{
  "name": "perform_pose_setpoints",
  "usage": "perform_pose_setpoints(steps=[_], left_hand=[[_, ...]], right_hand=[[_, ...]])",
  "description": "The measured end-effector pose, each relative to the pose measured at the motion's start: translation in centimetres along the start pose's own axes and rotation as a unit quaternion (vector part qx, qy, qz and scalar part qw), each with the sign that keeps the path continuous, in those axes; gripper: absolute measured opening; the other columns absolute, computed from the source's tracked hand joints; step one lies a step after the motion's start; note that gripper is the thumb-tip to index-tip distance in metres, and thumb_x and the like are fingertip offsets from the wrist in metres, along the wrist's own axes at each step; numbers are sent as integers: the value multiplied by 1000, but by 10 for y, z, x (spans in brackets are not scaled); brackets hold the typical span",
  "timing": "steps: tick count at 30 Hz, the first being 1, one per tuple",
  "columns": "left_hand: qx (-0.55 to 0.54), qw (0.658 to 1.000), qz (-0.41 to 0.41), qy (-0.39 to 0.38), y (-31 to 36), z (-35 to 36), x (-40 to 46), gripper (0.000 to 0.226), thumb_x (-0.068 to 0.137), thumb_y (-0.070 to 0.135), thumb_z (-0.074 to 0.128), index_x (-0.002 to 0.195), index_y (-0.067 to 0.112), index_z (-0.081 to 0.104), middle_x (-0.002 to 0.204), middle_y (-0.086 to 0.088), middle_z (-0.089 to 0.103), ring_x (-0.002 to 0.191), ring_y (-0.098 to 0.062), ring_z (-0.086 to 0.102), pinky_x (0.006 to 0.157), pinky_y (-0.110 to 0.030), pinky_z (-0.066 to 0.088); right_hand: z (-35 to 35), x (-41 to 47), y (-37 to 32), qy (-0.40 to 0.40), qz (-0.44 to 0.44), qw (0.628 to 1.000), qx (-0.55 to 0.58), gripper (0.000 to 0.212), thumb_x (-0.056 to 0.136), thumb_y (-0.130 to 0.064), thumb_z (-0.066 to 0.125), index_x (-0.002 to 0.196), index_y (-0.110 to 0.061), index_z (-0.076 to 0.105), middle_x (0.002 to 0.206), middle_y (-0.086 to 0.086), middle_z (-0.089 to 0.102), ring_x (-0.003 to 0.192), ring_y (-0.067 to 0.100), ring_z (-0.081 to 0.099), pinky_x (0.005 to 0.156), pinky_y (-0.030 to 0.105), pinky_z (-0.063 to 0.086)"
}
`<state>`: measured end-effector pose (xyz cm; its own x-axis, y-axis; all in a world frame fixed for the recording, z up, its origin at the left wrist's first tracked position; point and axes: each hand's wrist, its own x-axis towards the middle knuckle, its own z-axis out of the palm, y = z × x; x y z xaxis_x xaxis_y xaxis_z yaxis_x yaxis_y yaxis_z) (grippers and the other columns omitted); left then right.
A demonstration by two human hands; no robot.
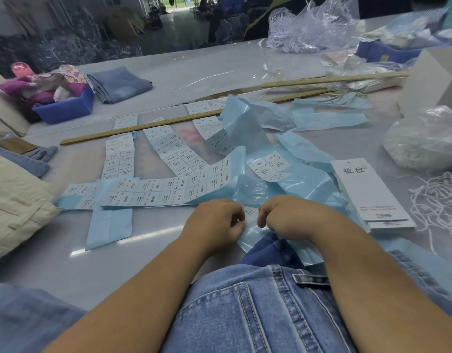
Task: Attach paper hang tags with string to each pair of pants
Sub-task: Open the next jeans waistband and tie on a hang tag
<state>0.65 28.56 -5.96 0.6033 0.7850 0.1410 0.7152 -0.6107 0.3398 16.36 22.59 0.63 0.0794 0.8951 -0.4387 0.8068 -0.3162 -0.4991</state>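
Blue jeans (258, 309) lie at the near edge under my forearms. My left hand (217, 222) and my right hand (288, 217) meet just above them, fingers curled, both pinching a light-blue sticker backing strip (250, 215) with a white label on it. A stack of white paper hang tags (367, 192) lies to the right of my right hand. Loose white strings (434, 200) are piled at the far right. Sheets of white size stickers (153, 192) spread over the table in front of my hands.
Wooden rulers (143, 127) lie across the middle of the table. A blue bin (64, 109) and folded jeans (120, 84) sit at the back left. Cream trousers (16, 205) lie at the left edge. Plastic bags (423, 138) and a white box (434, 80) stand right.
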Motion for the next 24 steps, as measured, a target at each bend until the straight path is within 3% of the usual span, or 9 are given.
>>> perform_pose_setpoints(steps=[9, 15, 18, 24], left_hand=[[109, 993, 36, 28, 6, 1, -1, 16, 89, 27, 50, 93, 21, 64, 92, 2, 68, 86, -24, 59, 71, -30, 31], [-9, 999, -27, -17, -6, -8, -12, 16, 79, 42, 66, 82, 27, 60, 80, 9, 63, 79, -13, 57, 69, -29, 44], [21, 999, -39, -32, -5, -6, -9, 19, 81, 41, 63, 73, 28, 52, 78, 9, 63, 76, -13, 56, 64, -28, 40], [69, 997, -19, -37, -3, -3, -7, 11, 87, 33, 54, 77, 28, 51, 81, 6, 65, 76, -20, 58, 65, -30, 44]], right_hand=[[2, 3, 1, -9, 5, 1000, -3, 27, 87, -6, 50, 103, -14, 71, 109, 8, 67, 101, 24, 61, 94, 36, 51], [3, 5, 1, -12, 1, 1000, -13, 30, 87, -5, 48, 106, -15, 69, 110, 7, 66, 101, 23, 61, 91, 31, 50], [4, 6, 1, -10, 0, 1000, -16, 30, 89, -5, 47, 108, -14, 68, 111, 6, 65, 102, 22, 60, 87, 30, 48], [5, 7, 1, -14, -5, 1000, -26, 26, 89, -7, 48, 101, -16, 69, 103, 4, 67, 97, 22, 61, 79, 28, 46]])
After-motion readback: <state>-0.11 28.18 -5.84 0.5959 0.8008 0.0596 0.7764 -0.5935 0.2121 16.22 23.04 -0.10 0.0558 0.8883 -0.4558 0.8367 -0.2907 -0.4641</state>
